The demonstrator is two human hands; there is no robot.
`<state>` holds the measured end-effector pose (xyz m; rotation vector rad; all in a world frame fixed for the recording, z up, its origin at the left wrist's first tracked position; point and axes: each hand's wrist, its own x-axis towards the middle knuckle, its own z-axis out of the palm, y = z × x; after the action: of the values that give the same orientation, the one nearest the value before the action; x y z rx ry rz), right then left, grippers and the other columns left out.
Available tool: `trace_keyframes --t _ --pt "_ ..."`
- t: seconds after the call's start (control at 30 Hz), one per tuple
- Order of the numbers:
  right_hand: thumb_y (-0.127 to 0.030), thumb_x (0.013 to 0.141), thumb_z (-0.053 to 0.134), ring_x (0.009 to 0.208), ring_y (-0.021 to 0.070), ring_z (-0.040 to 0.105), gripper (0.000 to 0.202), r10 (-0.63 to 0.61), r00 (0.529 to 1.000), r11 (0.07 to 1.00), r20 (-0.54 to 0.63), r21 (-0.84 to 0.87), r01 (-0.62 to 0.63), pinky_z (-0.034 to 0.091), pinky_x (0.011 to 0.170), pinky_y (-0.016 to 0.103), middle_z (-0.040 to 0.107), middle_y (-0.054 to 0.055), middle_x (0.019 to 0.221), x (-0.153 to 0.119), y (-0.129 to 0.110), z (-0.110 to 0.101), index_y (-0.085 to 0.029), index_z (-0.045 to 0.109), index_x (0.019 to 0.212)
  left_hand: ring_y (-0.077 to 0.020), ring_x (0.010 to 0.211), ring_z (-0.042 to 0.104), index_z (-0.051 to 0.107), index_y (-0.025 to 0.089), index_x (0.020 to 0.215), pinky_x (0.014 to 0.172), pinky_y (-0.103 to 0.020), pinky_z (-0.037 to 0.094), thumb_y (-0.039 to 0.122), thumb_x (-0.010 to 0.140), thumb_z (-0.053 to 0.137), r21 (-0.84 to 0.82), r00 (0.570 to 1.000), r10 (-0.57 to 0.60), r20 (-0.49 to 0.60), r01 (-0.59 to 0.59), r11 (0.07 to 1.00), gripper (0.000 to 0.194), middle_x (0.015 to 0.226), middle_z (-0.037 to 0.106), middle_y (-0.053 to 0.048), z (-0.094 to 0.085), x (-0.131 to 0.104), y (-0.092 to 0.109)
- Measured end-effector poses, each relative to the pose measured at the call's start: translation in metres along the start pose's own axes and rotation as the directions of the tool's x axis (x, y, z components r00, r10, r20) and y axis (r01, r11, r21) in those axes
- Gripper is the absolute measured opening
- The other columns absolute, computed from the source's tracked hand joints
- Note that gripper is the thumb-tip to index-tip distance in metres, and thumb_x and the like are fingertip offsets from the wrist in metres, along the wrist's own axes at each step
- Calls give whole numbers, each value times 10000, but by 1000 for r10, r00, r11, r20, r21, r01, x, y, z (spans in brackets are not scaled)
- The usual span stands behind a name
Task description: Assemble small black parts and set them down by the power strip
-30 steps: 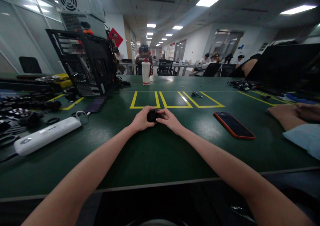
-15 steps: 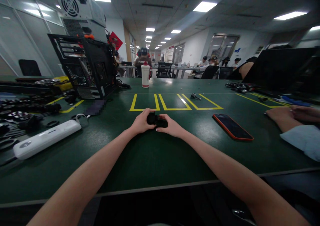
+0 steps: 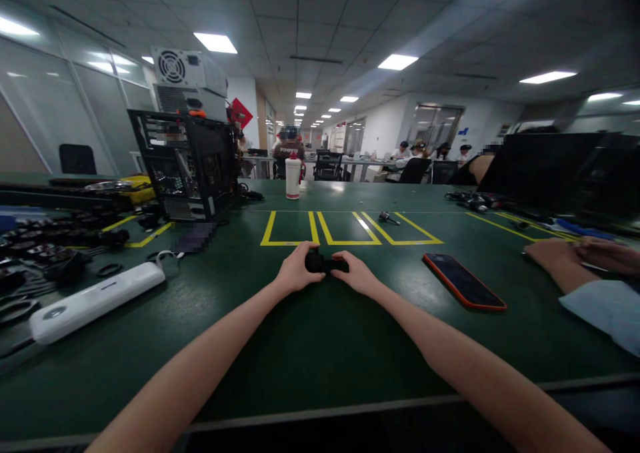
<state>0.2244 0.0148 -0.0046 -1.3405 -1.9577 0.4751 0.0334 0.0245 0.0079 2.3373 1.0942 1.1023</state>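
Over the green table [image 3: 320, 346], my left hand [image 3: 294, 269] curls its thumb and fingers around the rounded end of a small black part [image 3: 315, 262]. My right hand [image 3: 359, 274] pinches the narrower black end [image 3: 340, 265] from the other side. The two ends meet between my hands; I cannot tell whether they are one piece or two. Just beyond my fingers lie yellow tape outlines [image 3: 350, 243]. A small dark metal piece [image 3: 389, 218] lies within the right-hand outline. My fingers partly hide the black part.
At left are a white power strip [image 3: 100, 301], loose black parts and an open computer case [image 3: 190, 166]. A white cup [image 3: 293, 178] stands at the back. To the right lie an orange-edged phone [image 3: 465, 281] and another person's hands [image 3: 560, 259].
The view has tilted up slightly. The black part has turned in my hands: its right end now looks narrower, and my right hand has shifted slightly away from my left.
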Motion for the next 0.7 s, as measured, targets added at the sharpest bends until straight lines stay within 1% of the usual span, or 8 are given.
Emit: trace_keyframes --t 0.1,0.2,0.3,0.4,0.47,0.57,0.63,0.7 --pt "-190 685 586 999 201 517 363 19 999 1000 41 -20 -18 373 895 398 555 81 1059 -4 2 -13 -155 513 1039 -240 990 516 436 212 1055 842 -408 417 325 582 684 -61 992 -117 50 120 991 546 1066 525 -61 12 8 10" --pt "-191 697 575 982 206 526 336 42 995 998 88 -48 -37 381 890 405 560 71 1041 -24 -7 -29 -175 525 1029 -247 984 521 439 204 1054 823 -404 430 353 588 679 -142 972 -176 158 199 970 545 1072 522 -75 17 5 22" --pt "-215 705 572 1005 210 517 378 41 991 995 131 -92 -29 384 901 405 549 65 1071 -61 -27 -45 -212 505 1077 -240 979 518 426 209 1067 821 -389 428 354 581 683 -194 958 -167 234 215 957 568 1062 520 -70 11 -13 38" --pt "-216 741 525 1008 214 520 369 17 983 990 185 -138 8 405 889 405 543 58 1092 -105 -52 -53 -256 490 1106 -216 934 528 410 226 1082 773 -346 442 356 579 683 -248 936 -145 320 230 941 587 1055 518 -52 -1 -42 55" --pt "-177 754 491 1029 215 516 397 28 985 990 170 -143 -3 410 899 398 524 67 1134 -132 -67 -50 -270 465 1140 -197 881 534 408 236 1083 725 -314 444 354 563 691 -250 921 -144 363 245 937 603 1025 524 -37 -8 -63 67" --pt "-167 747 492 1085 220 492 455 2 988 995 157 -96 13 398 935 394 510 65 1183 -162 -82 -38 -290 433 1181 -167 795 528 413 241 1068 651 -267 433 327 544 698 -235 905 -166 392 273 933 603 946 536 -12 -16 -90 81" --pt "-177 717 537 1075 222 504 501 -54 986 998 158 -31 60 421 919 374 527 66 1171 -173 -87 -26 -302 424 1189 -154 754 521 410 245 1068 626 -249 426 281 526 702 -232 894 -179 410 293 928 617 891 544 4 -21 -106 89" --pt "-195 699 570 1062 225 516 534 -89 987 996 133 34 85 437 901 370 537 71 1161 -178 -91 -15 -311 411 1195 -157 761 523 411 258 1072 643 -250 433 247 509 704 -245 886 -187 424 311 918 635 893 554 9 -28 -120 96"
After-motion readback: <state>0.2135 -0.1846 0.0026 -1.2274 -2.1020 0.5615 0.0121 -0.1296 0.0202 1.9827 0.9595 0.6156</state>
